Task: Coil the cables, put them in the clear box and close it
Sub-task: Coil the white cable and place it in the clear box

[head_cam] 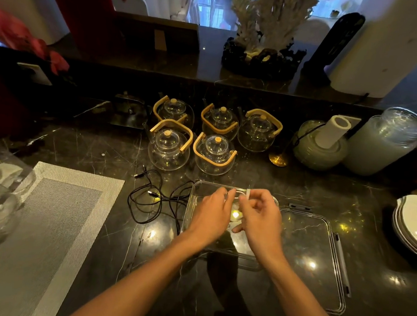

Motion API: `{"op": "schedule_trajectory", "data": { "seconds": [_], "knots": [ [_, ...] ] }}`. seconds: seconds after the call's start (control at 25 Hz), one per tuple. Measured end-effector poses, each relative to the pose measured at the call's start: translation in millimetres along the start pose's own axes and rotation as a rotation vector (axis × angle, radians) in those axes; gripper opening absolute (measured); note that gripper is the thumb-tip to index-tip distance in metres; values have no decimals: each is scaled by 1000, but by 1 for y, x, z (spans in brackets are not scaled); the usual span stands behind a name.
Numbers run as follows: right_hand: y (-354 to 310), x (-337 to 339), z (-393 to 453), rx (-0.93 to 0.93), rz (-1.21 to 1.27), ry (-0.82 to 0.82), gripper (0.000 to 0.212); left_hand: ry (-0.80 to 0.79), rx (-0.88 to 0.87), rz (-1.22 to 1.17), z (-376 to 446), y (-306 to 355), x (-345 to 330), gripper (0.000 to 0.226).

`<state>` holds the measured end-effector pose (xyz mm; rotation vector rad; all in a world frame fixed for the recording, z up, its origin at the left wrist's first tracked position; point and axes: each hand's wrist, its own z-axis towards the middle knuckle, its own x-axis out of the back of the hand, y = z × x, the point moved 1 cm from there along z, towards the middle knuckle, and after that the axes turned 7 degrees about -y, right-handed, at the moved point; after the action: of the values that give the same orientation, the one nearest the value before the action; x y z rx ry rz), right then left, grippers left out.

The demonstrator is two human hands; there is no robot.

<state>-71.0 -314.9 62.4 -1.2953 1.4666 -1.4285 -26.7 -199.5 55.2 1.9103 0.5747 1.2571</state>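
Both hands over clear box [189, 206] on table [92, 226], mid-coil on white cable [247, 194].
Right hand [260, 216] pinches cable end; left hand [210, 214] curls round loop.
Black cable [154, 198] lies tangled, just left of box.
Lid [319, 261] off, right of box.
Advice: keep loops even and small, hold coil closed, lower flat into box so lid can seat.

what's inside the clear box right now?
Little shows inside the clear box: a pale cable, held above it by both hands. They cover its middle. Black cables lie outside.
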Motion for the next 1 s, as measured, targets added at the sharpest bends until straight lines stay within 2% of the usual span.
{"op": "schedule_trajectory", "data": {
  "seconds": [0.12, 0.28, 0.4, 0.48, 0.56, 0.68, 0.76, 0.88, 1.0],
  "knots": [
    [0, -1, 1, 88, -84, 66, 12, -15, 21, -75, 1, -11, -4, 35],
    [-6, 7, 2, -30, 340, 65, 15, -49, 53, -230, -2, -23, -4, 42],
    [3, 18, 12, -296, 499, 63, 14, -63, -34, -227, -4, -22, 0, 38],
    [13, 23, 20, -506, 542, -10, 15, -97, -126, -190, -3, -18, 5, 35],
    [19, 24, 25, -612, 501, -133, 11, -153, -195, -149, -1, -15, 9, 32],
    [14, 23, 23, -586, 435, -382, 14, -124, -199, -131, 8, -16, 16, 33],
    [9, 23, 22, -511, 544, -497, 20, -121, -161, -101, 14, -19, 22, 34],
    [11, 19, 20, -433, 659, -518, 28, -157, -78, -12, 14, -23, 19, 34],
    [19, 5, 17, -378, 732, -411, 29, -115, -40, 20, 13, -25, 15, 36]
  ]
}}
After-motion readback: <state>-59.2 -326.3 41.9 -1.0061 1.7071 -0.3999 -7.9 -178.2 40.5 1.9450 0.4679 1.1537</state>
